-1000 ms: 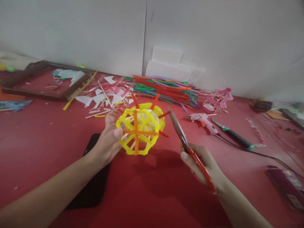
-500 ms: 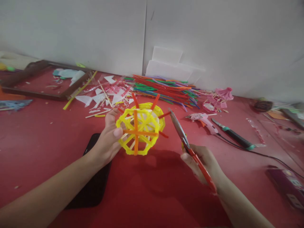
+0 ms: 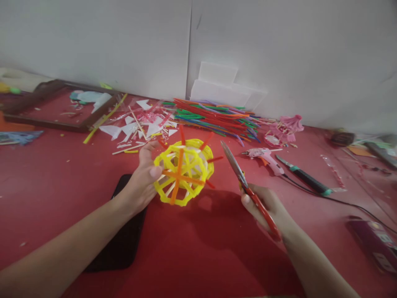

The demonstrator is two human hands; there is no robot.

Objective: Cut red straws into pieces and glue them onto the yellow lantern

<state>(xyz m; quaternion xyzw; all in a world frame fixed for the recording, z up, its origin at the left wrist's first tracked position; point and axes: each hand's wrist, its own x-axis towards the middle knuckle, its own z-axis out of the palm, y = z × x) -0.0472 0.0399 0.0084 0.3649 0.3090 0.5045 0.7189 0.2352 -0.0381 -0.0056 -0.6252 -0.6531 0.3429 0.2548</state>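
The left hand [image 3: 141, 178] pinches the near left edge of a yellow openwork piece [image 3: 179, 176], thumb in front and the other fingers behind, holding it above the red counter [image 3: 173, 248] in the middle of the view. Orange strips cross on its near face, and red strips [image 3: 182, 135] stick out around its far part. The right hand [image 3: 263, 203] has its fingers curled around red-handled scissors [image 3: 248, 191], whose blades look closed and point up toward the back, near the red strips but apart from them. A dark flat slab [image 3: 120, 248] lies beneath the left forearm. Behind the piece are white scraps [image 3: 155, 126] and a heap of coloured strips [image 3: 214, 118]; to the right, a pink glue gun [image 3: 266, 159] lies beside a tool with a black and green handle [image 3: 310, 180]
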